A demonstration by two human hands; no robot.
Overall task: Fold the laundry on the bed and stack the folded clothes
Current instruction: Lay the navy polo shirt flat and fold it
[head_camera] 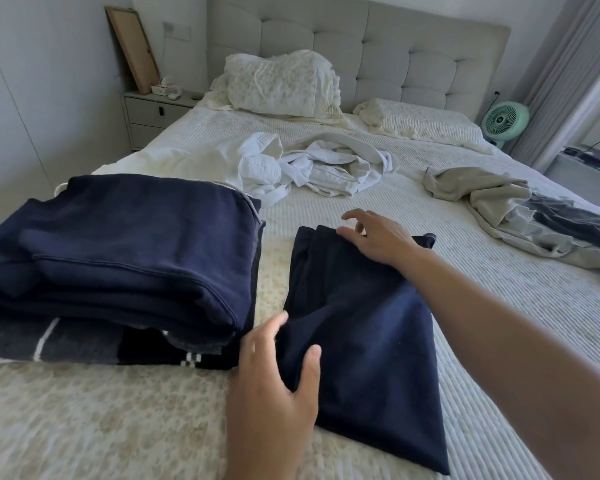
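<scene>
Stack of folded navy clothes [118,258] sits done on the left of the bed [465,306], so we're partway. Our left hand [274,382] and right hand [374,237] lie spread with relaxed fingers on the folded navy piece [368,334] just beside it, probably stacking next. White pile [319,168] and beige-grey heap [520,216] still need folding. No baskets or bins visible.

Home bedroom, lived-in.
Wide bed [430,237] under a tufted headboard [378,57] at twelve o'clock, rumpled pillows [278,84], nightstand [153,116] at eleven, small green fan [504,121] by curtains [568,74] at two.
</scene>
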